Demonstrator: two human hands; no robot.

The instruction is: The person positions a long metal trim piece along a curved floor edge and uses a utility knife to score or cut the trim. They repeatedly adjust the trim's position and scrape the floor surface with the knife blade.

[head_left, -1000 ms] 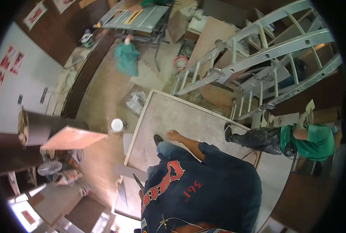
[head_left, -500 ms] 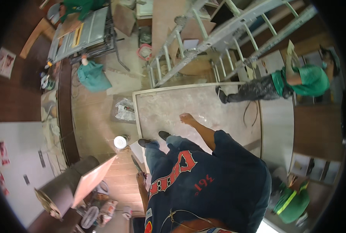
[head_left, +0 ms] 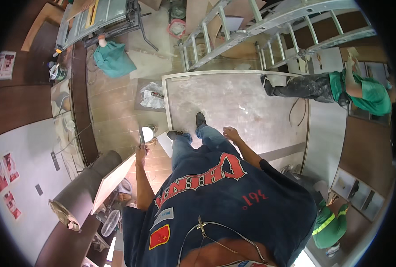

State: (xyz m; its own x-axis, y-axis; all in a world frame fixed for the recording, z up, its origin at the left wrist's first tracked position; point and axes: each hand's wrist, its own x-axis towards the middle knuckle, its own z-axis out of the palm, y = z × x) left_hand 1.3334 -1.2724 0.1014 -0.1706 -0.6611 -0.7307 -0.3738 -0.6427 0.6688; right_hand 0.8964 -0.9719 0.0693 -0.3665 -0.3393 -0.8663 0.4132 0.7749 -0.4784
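Note:
My left hand (head_left: 142, 155) is closed around the handle end of a long, narrow, flat-bladed tool (head_left: 141, 135), whose exact kind I cannot make out. The blade points away from me, and in this view it overlaps the edge of a white-topped bucket (head_left: 149, 133). My right hand (head_left: 231, 133) hangs over the pale board surface with its fingers loosely bent and apart. Nothing shows in it.
A framed, dusty panel (head_left: 233, 95) lies ahead, with an aluminium ladder (head_left: 233, 40) beyond it. Co-workers in green are at the right, one standing (head_left: 362, 91) and one low down (head_left: 333, 229). A grey roll (head_left: 84, 191) and a leaning board (head_left: 113, 182) are at left.
My left hand has swung forward with the tool, up beside the bucket. My right hand has moved slightly right. My feet have shifted and the whole view has moved.

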